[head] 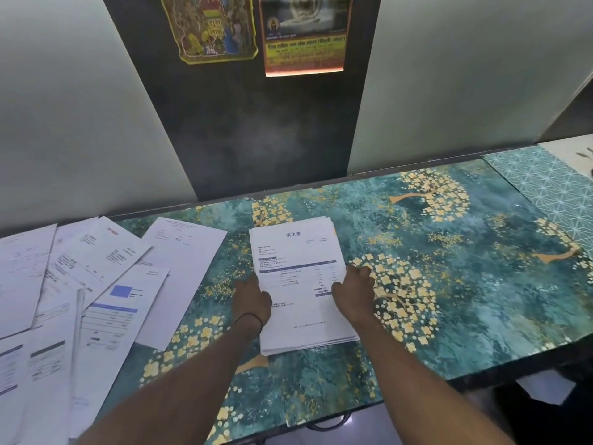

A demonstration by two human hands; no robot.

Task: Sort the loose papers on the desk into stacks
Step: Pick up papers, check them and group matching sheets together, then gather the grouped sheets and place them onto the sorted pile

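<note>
Trouble could come from squeezing. The left hand and right hand pinch the long sides of the stack, thumbs on its top sheet, fingers curled at the edges. It lies flat in the middle of the desk, well back from the near edge. Its lower sheets fan out at the near end, so inward pressure may buckle or skew them. The loose papers overlapping at the left end could slide off if brushed.

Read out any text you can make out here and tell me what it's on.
"請求書": heading on the top sheet of the stack.
Rest of that sheet: too small to read.
Loose papers on the left: blurred, unreadable.
Yellow poster and orange-edged poster: Devanagari-looking lettering, too blurred to read.
</note>
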